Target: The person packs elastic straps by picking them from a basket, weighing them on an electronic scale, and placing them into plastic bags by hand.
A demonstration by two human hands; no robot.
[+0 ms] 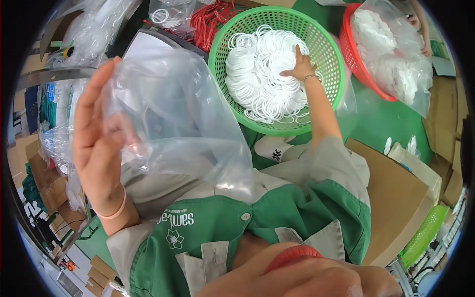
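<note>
At the left, my left hand (96,143) is raised and grips the rim of a large clear plastic bag (188,123), with its fingers and thumb partly seen through the film. The bag hangs slack over my lap, and I see nothing inside it. My right hand (301,68) reaches into a round green mesh basket (232,111) in front of me. Its fingers are spread over a heap of thin white rings (262,74), at the heap's right side. The fingertips seem to touch the top rings.
A red basket (357,59) holding clear bags of white items stands at the far right. Red strips (210,24) lie behind the green basket. Plastic bags (94,34) crowd the far left, and a cardboard box (391,198) stands at my right.
</note>
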